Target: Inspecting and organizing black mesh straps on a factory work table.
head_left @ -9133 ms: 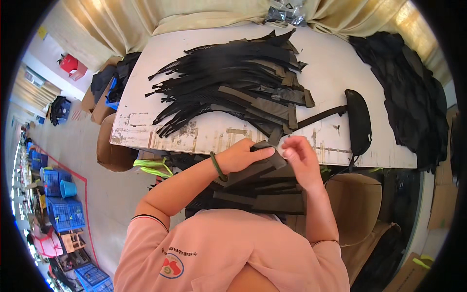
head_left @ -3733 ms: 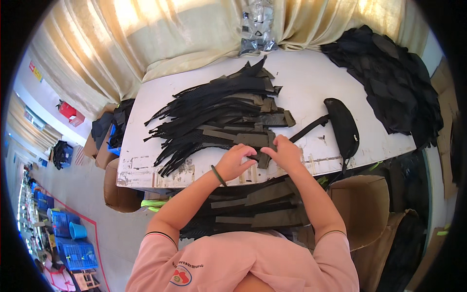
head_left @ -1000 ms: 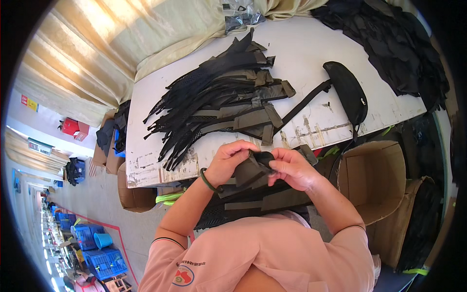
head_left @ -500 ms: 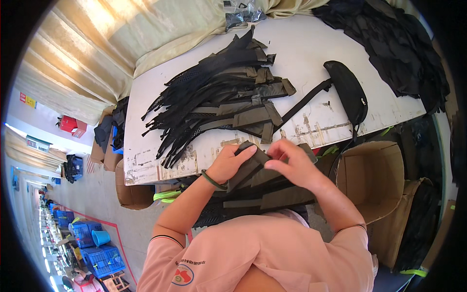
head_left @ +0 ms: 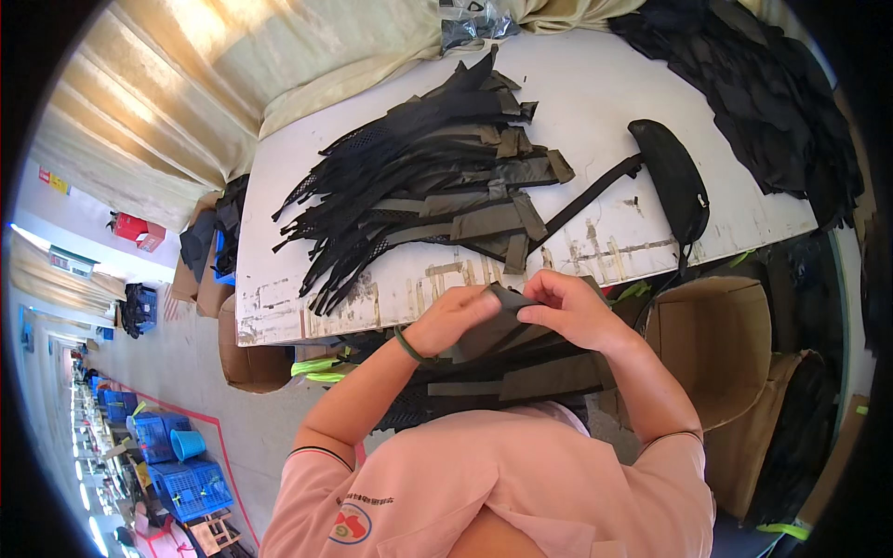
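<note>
Just off the table's near edge, my left hand (head_left: 456, 321) and my right hand (head_left: 569, 309) pinch the end of a dark grey-green fabric strap (head_left: 512, 299) between them. The thumbs lie on top of the cloth; the fingertips beneath are partly hidden. More black and olive fabric straps (head_left: 549, 379) lie across my lap under the hands. Ahead, a fanned pile of similar black mesh and olive straps (head_left: 419, 186) covers the middle of the white table (head_left: 298, 177). A black zipped waist pouch (head_left: 672, 181) with a strap lies to its right.
A heap of black fabric pieces (head_left: 753, 102) fills the table's far right. Open cardboard boxes stand right (head_left: 712, 339) and left (head_left: 249, 358) below the table edge. A clear plastic bag (head_left: 476, 26) sits at the back by the curtain (head_left: 177, 84). Blue crates (head_left: 191, 488) stand on the floor far left.
The strap end between my hands has been turned and folded over. My right fingers have closed onto it, where before they hovered more loosely. The view has shifted slightly.
</note>
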Tool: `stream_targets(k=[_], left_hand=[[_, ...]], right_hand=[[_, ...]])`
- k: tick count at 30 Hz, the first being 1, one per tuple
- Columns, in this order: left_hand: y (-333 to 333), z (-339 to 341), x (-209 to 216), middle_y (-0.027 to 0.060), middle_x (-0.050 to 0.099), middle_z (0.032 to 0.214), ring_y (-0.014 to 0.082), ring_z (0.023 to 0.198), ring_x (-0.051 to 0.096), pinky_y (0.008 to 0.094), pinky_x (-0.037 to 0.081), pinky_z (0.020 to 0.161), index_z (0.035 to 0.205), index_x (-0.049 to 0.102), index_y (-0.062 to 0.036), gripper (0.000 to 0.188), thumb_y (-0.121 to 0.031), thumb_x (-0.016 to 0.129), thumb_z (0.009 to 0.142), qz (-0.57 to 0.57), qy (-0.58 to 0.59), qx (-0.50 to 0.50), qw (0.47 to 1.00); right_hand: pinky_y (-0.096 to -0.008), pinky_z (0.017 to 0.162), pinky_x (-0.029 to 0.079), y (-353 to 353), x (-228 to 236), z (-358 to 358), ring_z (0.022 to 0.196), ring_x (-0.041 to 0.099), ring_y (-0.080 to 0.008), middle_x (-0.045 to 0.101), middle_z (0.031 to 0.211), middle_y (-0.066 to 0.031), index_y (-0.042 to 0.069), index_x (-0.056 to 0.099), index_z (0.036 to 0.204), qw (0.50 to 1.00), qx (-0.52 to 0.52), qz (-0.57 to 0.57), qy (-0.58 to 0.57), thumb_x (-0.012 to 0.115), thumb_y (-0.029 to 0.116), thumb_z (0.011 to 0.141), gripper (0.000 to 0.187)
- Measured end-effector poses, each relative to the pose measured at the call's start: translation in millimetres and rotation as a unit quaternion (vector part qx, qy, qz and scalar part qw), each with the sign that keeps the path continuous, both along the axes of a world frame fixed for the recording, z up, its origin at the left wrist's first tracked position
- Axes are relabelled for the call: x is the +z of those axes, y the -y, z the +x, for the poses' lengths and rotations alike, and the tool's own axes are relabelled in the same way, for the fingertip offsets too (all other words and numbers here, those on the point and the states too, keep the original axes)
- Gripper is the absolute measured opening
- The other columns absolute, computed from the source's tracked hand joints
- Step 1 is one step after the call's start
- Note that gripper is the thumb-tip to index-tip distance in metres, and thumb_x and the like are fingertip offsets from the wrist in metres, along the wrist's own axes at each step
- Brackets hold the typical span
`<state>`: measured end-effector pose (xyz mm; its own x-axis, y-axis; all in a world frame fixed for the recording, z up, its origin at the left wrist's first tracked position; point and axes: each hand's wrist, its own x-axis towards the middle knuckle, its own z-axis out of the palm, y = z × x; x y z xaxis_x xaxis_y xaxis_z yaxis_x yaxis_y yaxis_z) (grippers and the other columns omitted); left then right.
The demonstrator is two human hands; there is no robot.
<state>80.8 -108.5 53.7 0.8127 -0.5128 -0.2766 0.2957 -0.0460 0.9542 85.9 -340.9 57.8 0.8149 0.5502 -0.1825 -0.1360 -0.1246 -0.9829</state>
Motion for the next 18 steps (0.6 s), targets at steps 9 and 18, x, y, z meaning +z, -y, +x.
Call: stream_targets(k=[9, 18], left_hand=[[13, -5, -2, 0.0043, 0.066, 0.097, 0.01, 0.09, 0.056, 0.0273, 0.046, 0.083, 0.111, 0.061, -0.0012, 0.029, -0.013, 0.069, 0.086, 0.045, 0.159, -0.089, 0.982], [4, -3, -6, 0.0066, 0.067, 0.082, 0.0123, 0.078, 0.059, 0.0298, 0.048, 0.074, 0.1, 0.065, 0.0005, 0.028, -0.024, 0.069, 0.086, 0.127, 0.088, -0.145, 0.977]], right_hand=[[-0.0232, 0.06, 0.043, -27, 1, -7, 0.069, 0.049, -0.0057, 0.056, 0.078, 0.0007, 0.002, 0.055, 0.09, 0.993, -0.051, 0.005, 0.102, 0.068, 0.016, 0.086, 0.019], [-0.0217, 0.054, 0.039, -19, -19, -13, 0.063, 0.043, -0.0021, 0.048, 0.068, 0.006, 0.003, 0.053, 0.08, 0.973, -0.195, 0.106, 0.058, 0.062, 0.011, 0.09, 0.016]])
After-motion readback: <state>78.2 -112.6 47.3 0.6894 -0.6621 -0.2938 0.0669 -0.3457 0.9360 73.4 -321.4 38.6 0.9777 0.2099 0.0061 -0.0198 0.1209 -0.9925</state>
